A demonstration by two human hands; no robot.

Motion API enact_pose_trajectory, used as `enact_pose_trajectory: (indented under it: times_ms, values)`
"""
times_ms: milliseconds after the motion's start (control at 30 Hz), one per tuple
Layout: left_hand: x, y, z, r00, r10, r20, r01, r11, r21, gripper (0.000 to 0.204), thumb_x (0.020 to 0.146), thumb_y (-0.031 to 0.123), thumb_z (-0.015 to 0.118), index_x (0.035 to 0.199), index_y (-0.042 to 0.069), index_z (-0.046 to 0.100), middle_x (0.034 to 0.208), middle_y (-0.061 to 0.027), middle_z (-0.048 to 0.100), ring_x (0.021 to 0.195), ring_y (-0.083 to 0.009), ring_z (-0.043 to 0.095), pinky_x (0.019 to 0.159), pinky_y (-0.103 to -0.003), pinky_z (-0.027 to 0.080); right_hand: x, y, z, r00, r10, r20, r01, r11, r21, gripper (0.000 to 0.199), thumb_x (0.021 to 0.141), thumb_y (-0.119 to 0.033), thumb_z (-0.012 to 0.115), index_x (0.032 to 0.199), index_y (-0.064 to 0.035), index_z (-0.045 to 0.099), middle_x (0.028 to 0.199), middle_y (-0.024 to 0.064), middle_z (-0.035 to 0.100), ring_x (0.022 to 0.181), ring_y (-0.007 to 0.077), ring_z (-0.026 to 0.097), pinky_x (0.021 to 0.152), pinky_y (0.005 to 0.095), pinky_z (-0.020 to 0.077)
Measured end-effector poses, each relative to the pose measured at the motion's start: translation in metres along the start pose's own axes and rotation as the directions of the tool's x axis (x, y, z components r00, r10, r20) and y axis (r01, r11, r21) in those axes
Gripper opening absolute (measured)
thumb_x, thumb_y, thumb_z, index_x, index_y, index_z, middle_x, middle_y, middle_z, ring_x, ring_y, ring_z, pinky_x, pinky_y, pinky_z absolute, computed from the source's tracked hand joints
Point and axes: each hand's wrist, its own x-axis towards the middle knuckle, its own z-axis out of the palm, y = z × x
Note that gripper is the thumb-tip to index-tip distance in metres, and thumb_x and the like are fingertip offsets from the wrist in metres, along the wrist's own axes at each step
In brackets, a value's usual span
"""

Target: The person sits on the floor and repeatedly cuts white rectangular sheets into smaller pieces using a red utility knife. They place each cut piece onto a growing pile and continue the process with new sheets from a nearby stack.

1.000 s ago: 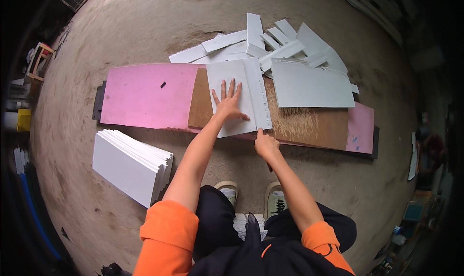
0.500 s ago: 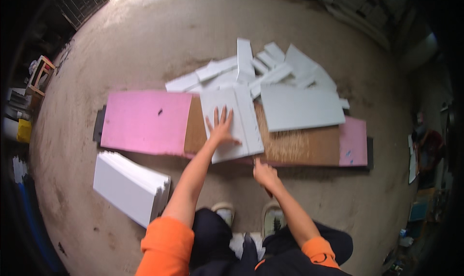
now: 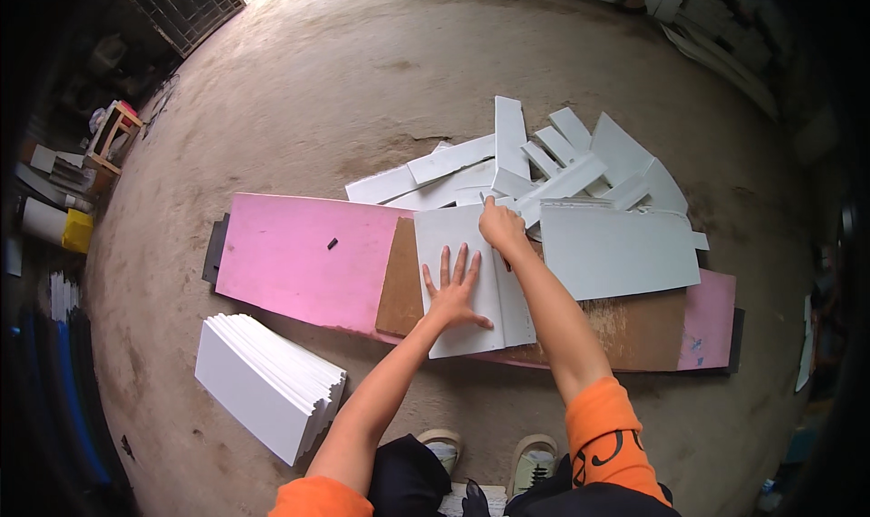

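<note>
Now the person crouches on the concrete floor (image 3: pixel 362 82) and works over a long pink board (image 3: pixel 299 254) that lies flat on it. On the pink board lies a brown board (image 3: pixel 634 327), and on top of both lies a white panel (image 3: pixel 458 281), roughly in the middle.

The left hand (image 3: pixel 456 292) is flat on the white panel, palm down, with the fingers spread wide; it presses the panel and holds nothing. The right hand (image 3: pixel 501 230) is at the far edge of the same panel. Its fingers are curled narrow, and it seems to grip a thin tool against the panel, but the tool is too small to tell surely. A straight line runs down the panel from this hand toward the near edge, so a narrow strip stands on the right side of it.

Just to the right of the panel lies a larger white sheet (image 3: pixel 616 250), partly on the brown board. Behind it a loose pile of white offcuts (image 3: pixel 553 168) is scattered on the floor, strips and angled pieces that overlap one another. To the left, near the person's left knee, a neat stack of white panels (image 3: pixel 263 381) stands apart from the pink board. Two light shoes (image 3: pixel 535 454) show at the lower edge, between the orange sleeves.
</note>
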Motion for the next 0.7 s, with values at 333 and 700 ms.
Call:
enact_pose_trajectory:
  times_ms: [333, 700]
  values:
    - [0.003, -0.001, -0.001, 1.000, -0.011, -0.017, 0.012, 1.000, 0.025, 0.139, 0.031, 0.063, 0.074, 0.141, 0.020, 0.001, 0.147, -0.0075, -0.007, 0.132, -0.0330, -0.017, 0.095, -0.063, -0.012, -0.026, 0.009, 0.017, 0.995, 0.086, 0.044, -0.088, 0.995, 0.047, 0.034, 0.083, -0.018, 0.041, 0.114, -0.0034, 0.044, 0.103, 0.0226, 0.059, 0.099, 0.0366, 0.057, 0.083, 0.0475, 0.0429]
    - [0.006, 0.004, 0.002, 1.000, 0.003, -0.020, -0.003, 1.000, -0.014, 0.139, 0.030, 0.063, 0.074, 0.141, 0.020, 0.002, 0.147, -0.0074, -0.007, 0.132, -0.0331, -0.017, 0.094, -0.064, -0.013, -0.016, 0.015, 0.010, 0.996, 0.069, -0.052, -0.069, 0.998, 0.012, 0.032, 0.083, -0.017, 0.041, 0.110, -0.0010, 0.045, 0.099, 0.0251, 0.059, 0.095, 0.0387, 0.058, 0.081, 0.0468, 0.0448]
